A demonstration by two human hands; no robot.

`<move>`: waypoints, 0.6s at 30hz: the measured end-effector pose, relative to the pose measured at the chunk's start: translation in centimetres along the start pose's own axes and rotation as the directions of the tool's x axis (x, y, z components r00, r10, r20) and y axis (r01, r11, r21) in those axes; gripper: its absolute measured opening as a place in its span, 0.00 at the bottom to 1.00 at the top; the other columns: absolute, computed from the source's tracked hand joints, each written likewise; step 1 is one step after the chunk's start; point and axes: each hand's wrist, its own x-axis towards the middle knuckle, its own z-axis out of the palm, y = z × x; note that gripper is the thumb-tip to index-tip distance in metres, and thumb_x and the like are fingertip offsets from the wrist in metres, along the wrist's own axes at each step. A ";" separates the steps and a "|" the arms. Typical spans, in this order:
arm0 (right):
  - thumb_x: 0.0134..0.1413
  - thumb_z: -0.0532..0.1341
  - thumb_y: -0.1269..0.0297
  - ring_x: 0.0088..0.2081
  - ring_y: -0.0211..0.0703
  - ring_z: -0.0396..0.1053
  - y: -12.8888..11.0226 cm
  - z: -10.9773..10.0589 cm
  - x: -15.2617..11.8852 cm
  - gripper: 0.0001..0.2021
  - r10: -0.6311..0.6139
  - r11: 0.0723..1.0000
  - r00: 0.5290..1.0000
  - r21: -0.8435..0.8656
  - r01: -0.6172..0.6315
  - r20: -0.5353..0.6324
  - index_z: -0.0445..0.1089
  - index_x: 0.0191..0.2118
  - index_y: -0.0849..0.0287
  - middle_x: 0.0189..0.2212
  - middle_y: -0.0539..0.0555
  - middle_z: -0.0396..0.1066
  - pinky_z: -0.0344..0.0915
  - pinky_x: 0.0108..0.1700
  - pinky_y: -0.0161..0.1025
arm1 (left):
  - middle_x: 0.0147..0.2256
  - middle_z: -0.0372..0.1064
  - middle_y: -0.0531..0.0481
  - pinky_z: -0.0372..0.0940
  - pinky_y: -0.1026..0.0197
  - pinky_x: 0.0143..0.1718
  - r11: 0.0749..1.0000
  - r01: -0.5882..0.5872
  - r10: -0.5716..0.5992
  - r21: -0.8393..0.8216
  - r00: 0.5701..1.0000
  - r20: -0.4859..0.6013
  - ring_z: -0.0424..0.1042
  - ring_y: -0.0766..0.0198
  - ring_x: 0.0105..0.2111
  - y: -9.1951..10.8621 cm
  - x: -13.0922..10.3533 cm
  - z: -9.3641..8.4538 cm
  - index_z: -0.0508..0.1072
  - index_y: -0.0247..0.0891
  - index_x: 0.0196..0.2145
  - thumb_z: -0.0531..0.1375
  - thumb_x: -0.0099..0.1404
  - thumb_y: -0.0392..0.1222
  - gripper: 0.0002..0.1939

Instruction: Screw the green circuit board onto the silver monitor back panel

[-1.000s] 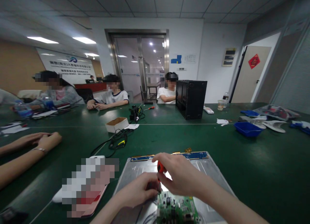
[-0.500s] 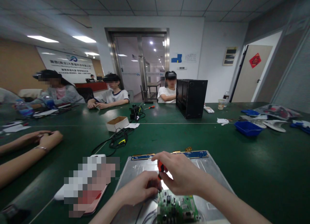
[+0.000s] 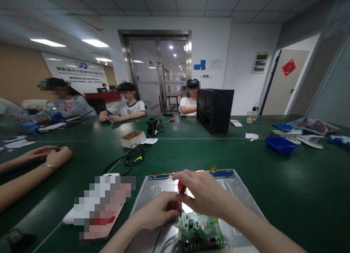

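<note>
My right hand (image 3: 201, 189) is closed around the red and black handle of a screwdriver (image 3: 181, 187), which stands nearly upright. The fingers of my left hand (image 3: 162, 209) are curled together around its lower shaft, and the tip comes down by the upper left corner of a green circuit board (image 3: 201, 231). That board lies on a silvery metal panel (image 3: 144, 198), likely the back of a display. A narrow blue circuit strip (image 3: 224, 173) runs along the panel's far edge. Grey wires (image 3: 168, 244) lead out at the board's left side.
Left of the panel lie a pink phone-like slab (image 3: 109, 224) and a blurred white object (image 3: 93, 198). Beyond are black cables (image 3: 131, 158), a small carton (image 3: 133, 139), a black computer case (image 3: 216, 111) and a blue tray (image 3: 280, 145). Another person's hands (image 3: 54, 156) rest at left; several people sit around.
My right hand has turned slightly around the screwdriver, whose handle now shows its red end differently. My left hand stays at the shaft. The circuit board and panel have not moved.
</note>
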 end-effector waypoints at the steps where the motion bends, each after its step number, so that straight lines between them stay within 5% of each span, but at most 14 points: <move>1: 0.60 0.59 0.62 0.36 0.44 0.71 0.0 0.0 0.0 0.13 -0.003 1.000 1.000 -0.008 0.003 0.000 0.64 0.50 0.57 0.38 0.54 0.74 0.61 0.34 0.38 | 0.29 0.64 0.54 0.59 0.64 0.30 1.000 0.003 -0.003 0.008 1.000 -0.003 0.63 0.63 0.29 0.1 -0.1 0.0 0.70 0.37 0.34 0.56 0.53 0.34 0.08; 12: 0.53 0.56 0.72 0.37 0.43 0.70 0.0 -1.2 -0.4 0.20 -0.013 0.993 1.000 0.117 0.012 0.008 0.63 0.54 0.61 0.43 0.57 0.73 0.64 0.38 0.39 | 0.28 0.65 0.55 0.58 0.64 0.31 1.000 -0.025 0.026 -0.018 0.999 0.019 0.64 0.63 0.29 -0.5 0.1 0.0 0.70 0.37 0.33 0.57 0.52 0.35 0.08; 18: 0.59 0.58 0.66 0.36 0.44 0.72 0.4 -0.4 0.0 0.14 0.022 1.000 1.000 -0.007 -0.022 0.005 0.65 0.51 0.58 0.39 0.54 0.74 0.61 0.33 0.38 | 0.27 0.63 0.56 0.58 0.64 0.29 0.999 -0.030 0.031 -0.040 0.999 0.014 0.63 0.65 0.27 0.1 -0.1 -0.2 0.69 0.37 0.32 0.57 0.54 0.36 0.06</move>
